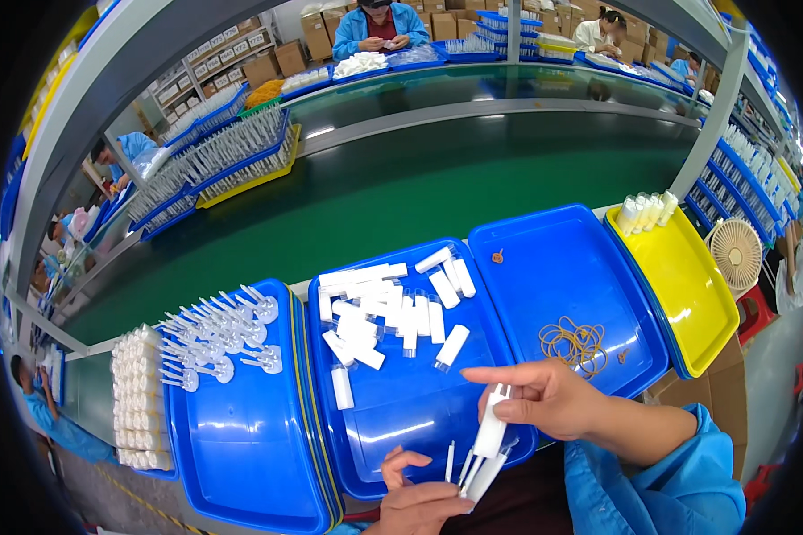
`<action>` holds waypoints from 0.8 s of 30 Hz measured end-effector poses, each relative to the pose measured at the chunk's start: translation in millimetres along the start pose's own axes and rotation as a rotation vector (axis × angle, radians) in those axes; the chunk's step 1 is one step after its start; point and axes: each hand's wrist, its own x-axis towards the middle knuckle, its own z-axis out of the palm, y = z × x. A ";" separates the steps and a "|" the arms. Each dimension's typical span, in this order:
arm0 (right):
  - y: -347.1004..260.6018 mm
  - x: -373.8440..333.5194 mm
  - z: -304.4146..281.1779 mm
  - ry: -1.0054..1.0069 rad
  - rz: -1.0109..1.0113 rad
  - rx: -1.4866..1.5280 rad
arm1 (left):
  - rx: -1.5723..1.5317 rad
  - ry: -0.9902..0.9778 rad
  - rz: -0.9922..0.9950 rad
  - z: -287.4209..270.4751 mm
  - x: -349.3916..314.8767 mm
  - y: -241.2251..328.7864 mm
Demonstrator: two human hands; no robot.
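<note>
A green conveyor belt (401,192) runs across the middle, with a grey metal post (710,120) rising at its right. Further right, a round cream fan (736,254) stands near a red stool (755,315). Cardboard boxes (317,37) are stacked behind a co-worker in blue (351,32).

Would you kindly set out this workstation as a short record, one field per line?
Left hand: holds a pronged part
Right hand: grips a white tube over or against the prongs; exact fit unclear
Left blue tray: translucent pronged pieces, toward the far end
Middle blue tray: loose white tubes with clear ends
Right blue tray: tangled rubber bands
Yellow tray: clustered whitish cylinders at the far end
Beside yellow tray: round cream fan
Beyond trays: long green surface; co-worker in blue across it
</note>
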 end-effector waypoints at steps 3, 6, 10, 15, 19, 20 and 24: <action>3.5 -13.0 3.1 0.027 -0.251 -0.541 | -0.165 0.070 0.033 -9.8 17.1 18.3; 12.8 -21.5 10.8 0.045 -0.052 -0.140 | -0.166 0.027 0.088 -7.2 3.6 11.6; 20.2 -25.6 21.8 -0.005 -0.196 -0.359 | -0.155 0.037 0.061 -6.2 0.6 9.0; 32.5 -17.3 33.5 -0.112 -0.209 -0.258 | -0.160 0.280 -0.185 -3.7 6.5 24.3; 14.2 12.0 19.0 -0.230 -0.411 -0.639 | -0.147 0.133 -0.193 -14.5 10.3 20.6; 9.5 28.3 11.0 -0.199 -0.421 -0.665 | -0.190 0.193 -0.271 -12.8 14.0 20.3; -2.7 73.1 -19.2 -0.069 -0.665 -1.513 | -0.401 0.314 -0.358 -11.1 14.3 16.4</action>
